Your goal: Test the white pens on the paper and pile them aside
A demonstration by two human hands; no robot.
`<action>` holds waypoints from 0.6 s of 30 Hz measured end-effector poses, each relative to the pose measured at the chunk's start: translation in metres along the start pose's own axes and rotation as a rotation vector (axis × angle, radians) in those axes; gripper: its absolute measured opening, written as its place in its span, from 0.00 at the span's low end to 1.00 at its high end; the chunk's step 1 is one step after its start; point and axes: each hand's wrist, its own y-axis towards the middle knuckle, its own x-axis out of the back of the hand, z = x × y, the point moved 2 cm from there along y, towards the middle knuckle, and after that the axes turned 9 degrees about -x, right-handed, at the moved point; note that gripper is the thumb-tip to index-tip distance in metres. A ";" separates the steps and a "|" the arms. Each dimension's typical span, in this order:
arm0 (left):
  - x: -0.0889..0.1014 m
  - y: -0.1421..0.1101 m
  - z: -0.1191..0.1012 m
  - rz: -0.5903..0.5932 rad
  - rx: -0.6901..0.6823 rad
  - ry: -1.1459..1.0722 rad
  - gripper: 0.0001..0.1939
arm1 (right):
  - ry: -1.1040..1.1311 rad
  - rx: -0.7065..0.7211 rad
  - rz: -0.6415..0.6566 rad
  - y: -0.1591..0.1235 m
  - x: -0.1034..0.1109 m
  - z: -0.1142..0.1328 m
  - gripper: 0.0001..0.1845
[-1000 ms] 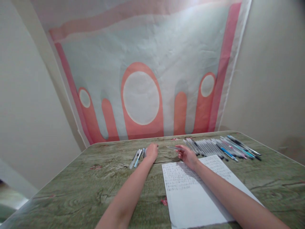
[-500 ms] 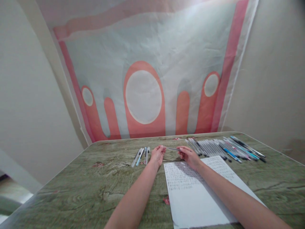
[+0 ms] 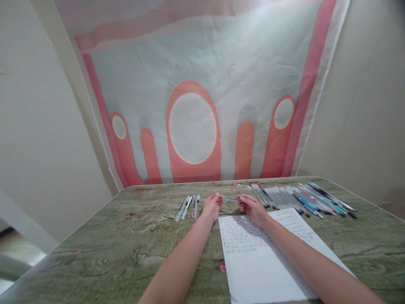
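A thin grey pen (image 3: 230, 197) is held level above the table, one end in each hand. My left hand (image 3: 211, 207) pinches its left end and my right hand (image 3: 252, 207) grips its right end. Just below the hands lies a white sheet of paper (image 3: 259, 257) with handwriting on its upper part. A small group of pens (image 3: 188, 207) lies to the left of my left hand.
A long row of several pens (image 3: 300, 196) lies at the table's back right. The green wood-patterned table (image 3: 110, 249) stands against a wall hung with a pink and pale blue cloth (image 3: 193, 97).
My left hand left the small group of pens, moved right and took the left end of the pen that my right hand was holding.
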 end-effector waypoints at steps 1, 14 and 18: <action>0.000 0.000 0.000 0.004 -0.001 -0.003 0.02 | 0.004 0.001 -0.001 0.000 0.001 0.000 0.13; -0.002 -0.004 0.008 0.008 -0.149 0.118 0.06 | -0.204 0.093 0.004 -0.007 -0.008 0.002 0.17; -0.001 -0.004 0.011 0.027 -0.179 0.188 0.08 | -0.376 0.152 0.018 -0.014 -0.016 0.005 0.18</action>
